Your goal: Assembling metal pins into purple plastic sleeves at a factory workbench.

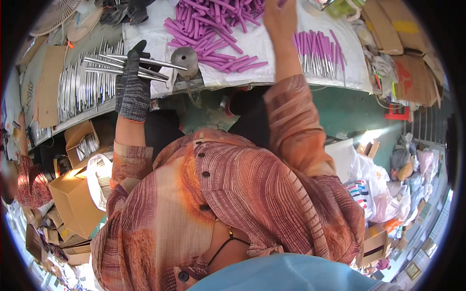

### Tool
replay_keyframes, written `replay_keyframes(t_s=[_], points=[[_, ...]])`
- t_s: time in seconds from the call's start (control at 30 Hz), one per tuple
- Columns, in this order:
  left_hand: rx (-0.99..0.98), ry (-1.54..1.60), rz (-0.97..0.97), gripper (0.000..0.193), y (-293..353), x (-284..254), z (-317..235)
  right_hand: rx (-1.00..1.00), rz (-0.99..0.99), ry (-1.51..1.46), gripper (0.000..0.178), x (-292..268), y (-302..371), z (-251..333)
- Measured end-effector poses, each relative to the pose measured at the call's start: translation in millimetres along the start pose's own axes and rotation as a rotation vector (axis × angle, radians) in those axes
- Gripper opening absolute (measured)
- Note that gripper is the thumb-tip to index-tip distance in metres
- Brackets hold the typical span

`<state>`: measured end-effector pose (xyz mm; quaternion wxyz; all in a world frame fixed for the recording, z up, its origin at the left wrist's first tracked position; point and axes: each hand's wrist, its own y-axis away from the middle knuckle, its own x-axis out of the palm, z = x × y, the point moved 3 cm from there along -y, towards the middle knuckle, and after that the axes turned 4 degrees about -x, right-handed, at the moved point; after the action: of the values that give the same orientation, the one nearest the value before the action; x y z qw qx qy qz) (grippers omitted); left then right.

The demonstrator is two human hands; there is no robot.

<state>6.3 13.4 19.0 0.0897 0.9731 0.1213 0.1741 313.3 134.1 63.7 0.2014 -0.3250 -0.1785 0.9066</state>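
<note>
My left hand (133,80), in a dark grey knitted glove, is closed around a bundle of thin metal tubes (104,63). They lie roughly crosswise, and their right ends reach toward a round metal fixture (184,59) with a hole, at the table edge. My bare right hand (281,22) stretches to the far edge of the view, beside a heap of purple foam sleeves (213,29). Its fingers are mostly cut off; a bit of purple shows by them. To its right lies a row of metal tubes with purple sleeves on them (318,48).
Many bare metal tubes (85,82) lie in a row at the table's left, beside a cardboard sheet (51,87). Open cardboard boxes (75,196) stand at lower left. Flattened cartons (412,77) and plastic bags (388,194) are on the right. Another person's sleeve (34,184) shows at far left.
</note>
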Motion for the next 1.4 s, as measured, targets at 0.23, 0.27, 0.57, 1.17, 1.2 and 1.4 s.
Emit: replay_keyframes(t_s=[0.23, 0.27, 0.57, 1.17, 1.2, 1.4], points=[[0.146, -0.055, -0.125, 0.043, 3.1, 2.4, -3.9, -0.546, -0.041, 0.994, 0.047, 31.8, 53.7, -115.6], [0.174, -0.079, -0.123, 0.042, 2.2, 5.8, -3.9, -0.513, 0.148, 0.635, 0.040, 39.4, 58.5, -108.9], [0.438, -0.432, 0.010, 0.029, -3.5, 32.0, 3.2, -0.308, 0.437, 0.147, 0.015, 58.6, 79.6, -75.0], [0.272, -0.365, 0.173, 0.029, -7.0, 35.1, 30.6, 0.029, 0.211, -1.051, 0.034, -8.6, 78.8, 83.1], [0.274, -0.366, 0.170, 0.029, -6.5, 35.7, 30.1, -0.017, 0.181, -1.064, 0.031, -8.2, 79.4, 89.5], [0.281, -0.376, 0.187, 0.030, -5.2, 34.4, 27.6, -0.611, 0.269, -0.711, 0.017, 6.9, 69.1, 151.2]])
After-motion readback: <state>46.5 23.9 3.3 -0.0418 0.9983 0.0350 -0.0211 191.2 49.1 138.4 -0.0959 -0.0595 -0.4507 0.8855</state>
